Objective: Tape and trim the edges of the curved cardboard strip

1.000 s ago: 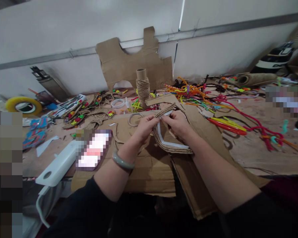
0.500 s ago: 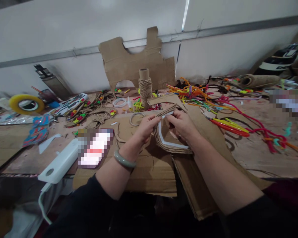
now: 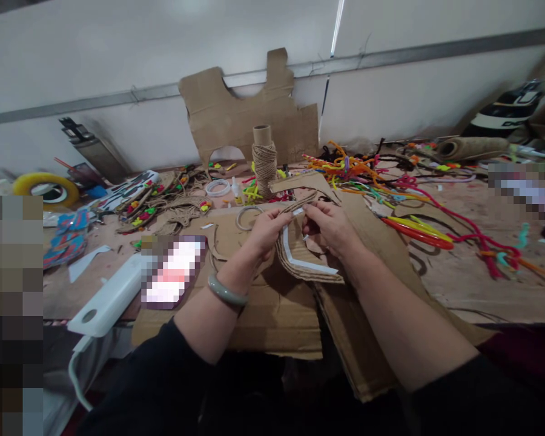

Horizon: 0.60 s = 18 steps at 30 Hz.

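Observation:
My left hand [image 3: 267, 232] and my right hand [image 3: 329, 227] meet above the table, both pinched on a curved cardboard shape [image 3: 306, 267] wrapped in jute cord, with a white strip along its inner edge. The left fingers press the cord at the shape's top; the right fingers grip the same top end from the other side. A green bangle [image 3: 226, 292] sits on my left wrist. Flat cardboard sheets [image 3: 272, 315] lie under the hands. A spool of jute twine [image 3: 264, 162] stands upright just behind them.
Colourful pipe cleaners [image 3: 390, 181] sprawl across the right of the table. A cut cardboard piece [image 3: 245, 115] leans on the wall. A yellow tape roll [image 3: 46, 189] and a white glue gun [image 3: 109, 300] lie at left, with decorated cord pieces [image 3: 163, 203] between.
The cord-wrapped shape has tilted slightly and shifted a little left in my hands; both hands keep their pinch at its top. The view swayed slightly.

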### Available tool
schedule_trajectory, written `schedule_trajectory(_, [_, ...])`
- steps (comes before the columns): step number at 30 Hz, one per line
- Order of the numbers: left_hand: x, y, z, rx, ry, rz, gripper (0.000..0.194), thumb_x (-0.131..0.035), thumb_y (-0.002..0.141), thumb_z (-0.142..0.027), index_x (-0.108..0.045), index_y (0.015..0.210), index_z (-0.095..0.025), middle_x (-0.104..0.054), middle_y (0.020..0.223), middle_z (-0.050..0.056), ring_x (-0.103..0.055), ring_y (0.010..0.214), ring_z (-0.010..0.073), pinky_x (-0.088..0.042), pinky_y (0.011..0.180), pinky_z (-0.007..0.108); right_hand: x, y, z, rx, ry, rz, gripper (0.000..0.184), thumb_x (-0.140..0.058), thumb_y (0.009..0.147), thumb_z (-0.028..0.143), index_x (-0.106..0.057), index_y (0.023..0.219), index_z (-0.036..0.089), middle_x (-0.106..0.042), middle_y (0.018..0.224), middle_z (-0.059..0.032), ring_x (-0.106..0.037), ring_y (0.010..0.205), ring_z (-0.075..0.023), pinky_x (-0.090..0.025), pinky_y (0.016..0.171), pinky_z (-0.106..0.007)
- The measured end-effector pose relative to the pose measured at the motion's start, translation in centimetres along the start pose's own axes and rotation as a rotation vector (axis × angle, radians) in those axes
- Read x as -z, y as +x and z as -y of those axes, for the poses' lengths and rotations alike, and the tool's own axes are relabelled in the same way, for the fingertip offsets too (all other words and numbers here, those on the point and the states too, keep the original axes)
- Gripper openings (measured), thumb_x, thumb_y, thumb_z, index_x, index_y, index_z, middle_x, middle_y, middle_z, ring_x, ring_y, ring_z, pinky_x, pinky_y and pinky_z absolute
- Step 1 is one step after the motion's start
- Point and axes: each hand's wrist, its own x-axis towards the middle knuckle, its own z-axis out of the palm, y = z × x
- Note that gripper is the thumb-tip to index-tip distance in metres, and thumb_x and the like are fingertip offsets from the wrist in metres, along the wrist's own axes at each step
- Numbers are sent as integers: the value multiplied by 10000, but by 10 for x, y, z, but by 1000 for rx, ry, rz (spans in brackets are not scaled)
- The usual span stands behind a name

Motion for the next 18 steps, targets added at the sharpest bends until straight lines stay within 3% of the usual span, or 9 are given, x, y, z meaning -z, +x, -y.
schedule_trajectory(3, [2,1,3,-7,-7,37,202,-718,638,-300,-609,695,-140,-564,565,-33,-475,491,72,-338,506,215,0,0,0,-3,-60,-7,296,-643,632,449,-501,562,199,-493,461,35,-447,418,-81,-350,427,-225])
schedule_trajectory(9, [5,4,4,-32,0,3,226,-742,623,-324,-613,677,-146,-559,573,-41,-453,502,63,-327,512,211,-1,0,4,-32,77,-101,252,-628,634,428,-499,636,210,-480,484,58,-427,423,-76,-348,426,-214])
schedule_trajectory(14, [6,6,4,-45,3,-8,230,-749,606,-322,-631,688,-142,-576,594,-35,-460,525,64,-327,524,208,0,1,-3,-49,-169,9,251,-596,661,412,-504,567,198,-488,449,28,-432,400,-84,-309,404,-221])
schedule_trajectory(18, [5,5,4,-31,8,-4,242,-743,602,-326,-647,724,-139,-592,616,-29,-478,538,70,-341,538,211,2,2,-5,-7,-171,-48,239,-576,677,410,-486,589,208,-483,454,32,-431,401,-92,-302,400,-225])
